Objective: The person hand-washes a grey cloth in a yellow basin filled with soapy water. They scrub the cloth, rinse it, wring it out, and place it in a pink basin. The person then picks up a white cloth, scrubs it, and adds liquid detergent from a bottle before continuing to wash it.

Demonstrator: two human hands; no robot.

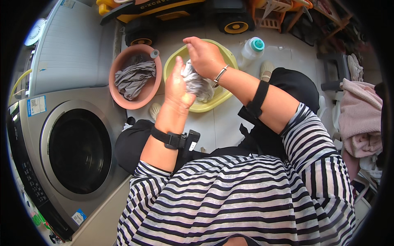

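A wet-looking, light grey-and-white cloth (198, 86) is bunched between my two hands over a pale yellow plastic basin (212, 106). My left hand (177, 83) is at the cloth's left side, palm turned inward and fingers pointing away from me. On the upper right, my right hand (204, 58) presses against the cloth, with its fingers stretched to the left and a silver bangle at the wrist. The cloth's lower part hangs into the basin. Just left stands a pink plastic basin (113, 89) with a crumpled dark grey cloth (135, 80) in it.
A front-loading washing machine (80, 150) is on the left. Right of the yellow basin stands a translucent bottle with a teal cap (257, 45). A toy excavator (172, 18) stands beyond the basins. A pink fleece (360, 117) hangs at far right, near a grey stool (334, 69).
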